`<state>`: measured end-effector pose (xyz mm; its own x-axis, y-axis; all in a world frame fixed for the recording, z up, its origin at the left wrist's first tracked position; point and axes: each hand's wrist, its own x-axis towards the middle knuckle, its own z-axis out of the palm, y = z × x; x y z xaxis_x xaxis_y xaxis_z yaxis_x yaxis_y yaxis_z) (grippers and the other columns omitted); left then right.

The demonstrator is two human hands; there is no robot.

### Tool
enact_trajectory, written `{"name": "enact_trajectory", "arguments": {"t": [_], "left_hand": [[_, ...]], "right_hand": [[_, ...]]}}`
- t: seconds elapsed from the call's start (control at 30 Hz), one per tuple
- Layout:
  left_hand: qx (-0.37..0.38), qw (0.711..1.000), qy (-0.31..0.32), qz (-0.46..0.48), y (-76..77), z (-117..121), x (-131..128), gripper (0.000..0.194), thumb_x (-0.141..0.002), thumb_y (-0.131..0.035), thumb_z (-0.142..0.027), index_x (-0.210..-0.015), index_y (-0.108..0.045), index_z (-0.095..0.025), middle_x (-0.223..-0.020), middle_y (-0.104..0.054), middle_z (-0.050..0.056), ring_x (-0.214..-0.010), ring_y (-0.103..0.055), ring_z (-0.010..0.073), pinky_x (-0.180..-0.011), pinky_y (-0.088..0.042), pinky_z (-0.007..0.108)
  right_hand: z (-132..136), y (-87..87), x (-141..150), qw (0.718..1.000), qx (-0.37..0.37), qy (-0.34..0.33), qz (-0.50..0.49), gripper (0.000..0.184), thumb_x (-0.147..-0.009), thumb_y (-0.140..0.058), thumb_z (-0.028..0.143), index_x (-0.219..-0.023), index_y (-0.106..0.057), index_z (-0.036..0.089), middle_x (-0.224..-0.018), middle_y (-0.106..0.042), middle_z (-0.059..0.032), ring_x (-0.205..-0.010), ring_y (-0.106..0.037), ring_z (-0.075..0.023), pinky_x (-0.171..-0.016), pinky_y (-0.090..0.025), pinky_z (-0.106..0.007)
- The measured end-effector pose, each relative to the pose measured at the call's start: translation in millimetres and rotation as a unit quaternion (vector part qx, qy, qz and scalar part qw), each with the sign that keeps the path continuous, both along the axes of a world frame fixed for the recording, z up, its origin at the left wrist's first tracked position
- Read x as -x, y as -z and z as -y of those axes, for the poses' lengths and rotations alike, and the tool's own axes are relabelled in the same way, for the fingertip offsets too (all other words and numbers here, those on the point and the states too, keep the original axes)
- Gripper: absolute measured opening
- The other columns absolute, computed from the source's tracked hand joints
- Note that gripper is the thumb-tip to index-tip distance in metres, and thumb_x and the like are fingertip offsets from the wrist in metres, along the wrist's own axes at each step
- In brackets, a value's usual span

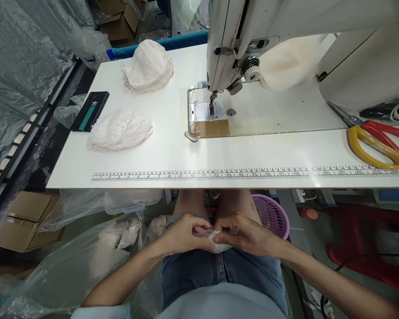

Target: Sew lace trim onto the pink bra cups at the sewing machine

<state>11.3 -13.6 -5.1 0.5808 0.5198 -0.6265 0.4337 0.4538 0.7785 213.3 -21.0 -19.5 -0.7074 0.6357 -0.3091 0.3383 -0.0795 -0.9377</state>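
Over my lap, below the table's front edge, my left hand (pixel 197 235) and my right hand (pixel 236 232) are close together. Both pinch a small piece of white lacy fabric (pixel 214 235); fingers cover most of it. On the white sewing table (pixel 166 155) lie a stack of white lace pieces (pixel 121 130) and, behind it, a stack of cream fabric pieces (pixel 149 66) with frayed edges. The sewing machine's needle and presser foot (pixel 212 106) stand over the metal plate, with no fabric beneath them.
Scissors (pixel 375 141) with red and yellow handles rest at the table's right. A dark phone (pixel 90 110) lies at the left edge. Under the table are a purple basket (pixel 274 215), a cardboard box (pixel 25 221) and a clear plastic bag (pixel 76 261). A red stool (pixel 355 239) stands at right.
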Motion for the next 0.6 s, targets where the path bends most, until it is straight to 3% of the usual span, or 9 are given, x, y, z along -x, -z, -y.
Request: {"name": "enact_trajectory", "arguments": {"t": [0.13,0.27,0.33,0.5,0.6], "left_hand": [[0.008,1.0,-0.011,-0.01,3.3,1,-6,0.036,-0.066,-0.072,-0.044,-0.072,-0.064,-0.01,-0.047,-0.042,-0.007,-0.048,-0.03,0.0055,-0.046,-0.021,0.019],[0.01,1.0,-0.019,-0.017,6.9,5,-8,0.037,-0.065,-0.071,-0.047,-0.066,-0.066,-0.01,-0.05,-0.049,-0.003,-0.049,-0.037,0.0072,-0.046,-0.026,0.02],[0.022,0.999,-0.033,-0.011,7.4,5,-9,0.037,-0.063,-0.073,-0.046,-0.065,-0.067,-0.01,-0.051,-0.052,-0.002,-0.05,-0.039,0.0074,-0.047,-0.027,0.02],[0.114,0.992,-0.059,0.016,8.7,1,-13,0.037,-0.054,-0.079,-0.044,-0.064,-0.07,-0.01,-0.056,-0.059,0.001,-0.053,-0.046,0.0085,-0.051,-0.033,0.021],[0.125,0.99,-0.064,0.029,9.3,0,-14,0.035,-0.053,-0.08,-0.043,-0.063,-0.07,-0.011,-0.057,-0.059,0.0,-0.055,-0.047,0.0085,-0.053,-0.034,0.021]], "right_hand": [[2,-5.0,0,0.997,-0.067,0.002,0.034,0.031,-0.088,-0.047,0.035,-0.064,-0.052,0.016,-0.053,-0.034,0.0052,-0.048,-0.027,-0.008,-0.045,-0.018,-0.022],[3,-6.7,-2,0.993,-0.096,0.014,0.061,0.029,-0.087,-0.047,0.031,-0.061,-0.046,0.017,-0.05,-0.028,0.006,-0.046,-0.024,-0.0079,-0.044,-0.015,-0.023],[3,-6.5,-4,0.996,-0.073,0.016,0.054,0.03,-0.086,-0.048,0.034,-0.061,-0.047,0.017,-0.05,-0.027,0.0062,-0.047,-0.024,-0.008,-0.044,-0.016,-0.023],[3,-2.3,-12,1.0,0.017,0.01,0.018,0.033,-0.084,-0.054,0.046,-0.072,-0.057,0.015,-0.055,-0.041,0.0043,-0.052,-0.034,-0.0089,-0.046,-0.023,-0.021],[4,0.2,-17,0.999,0.05,0.005,-0.002,0.036,-0.082,-0.057,0.05,-0.074,-0.058,0.015,-0.057,-0.043,0.0045,-0.053,-0.034,-0.0087,-0.047,-0.024,-0.02]]}}
